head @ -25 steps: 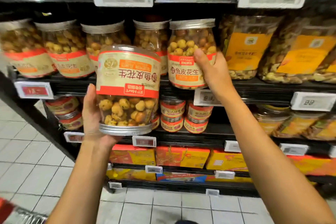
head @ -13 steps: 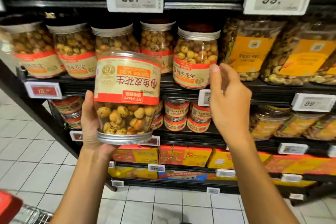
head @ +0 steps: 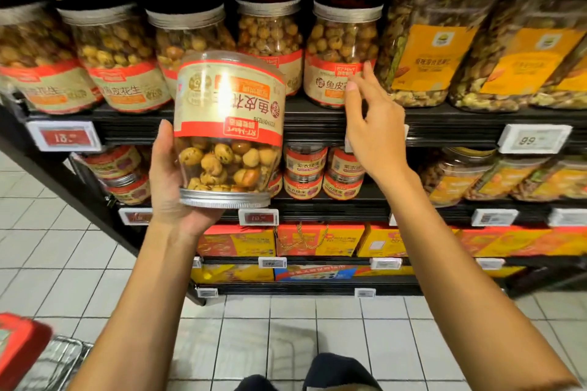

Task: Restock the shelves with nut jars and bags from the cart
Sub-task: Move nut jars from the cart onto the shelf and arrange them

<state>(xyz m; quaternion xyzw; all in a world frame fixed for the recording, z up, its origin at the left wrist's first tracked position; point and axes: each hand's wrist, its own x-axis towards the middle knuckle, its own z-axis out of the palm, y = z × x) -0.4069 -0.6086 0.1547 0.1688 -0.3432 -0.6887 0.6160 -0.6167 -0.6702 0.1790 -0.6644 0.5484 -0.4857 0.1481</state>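
Supermarket shelf (head: 317, 128) loaded with 5 upright nut jars (head: 117, 51); 1 further jar (head: 228, 124), inverted, lid down, clamped in left hand (head: 168, 187) before that row, not yet shelved; right hand (head: 374, 133) fingers spread, empty, at rightmost shelved jar (head: 340, 51); cart (head: 54, 362) contents out of view.

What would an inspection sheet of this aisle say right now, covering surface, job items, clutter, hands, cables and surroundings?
Surface: black metal shelf, stocked along its front.
Job's things: clear plastic nut jar with silver lid and red-and-beige label, held upside down in front of the shelf; row of matching jars upright on the shelf.
Clutter: nothing seen.
Hands: left hand grips the upside-down jar near its lid; right hand open, fingertips at the rightmost shelved jar, contact unclear.
Cables: nothing seen.
Surroundings: white tiled floor; wire cart at lower left; yellow-labelled nut containers to the right.
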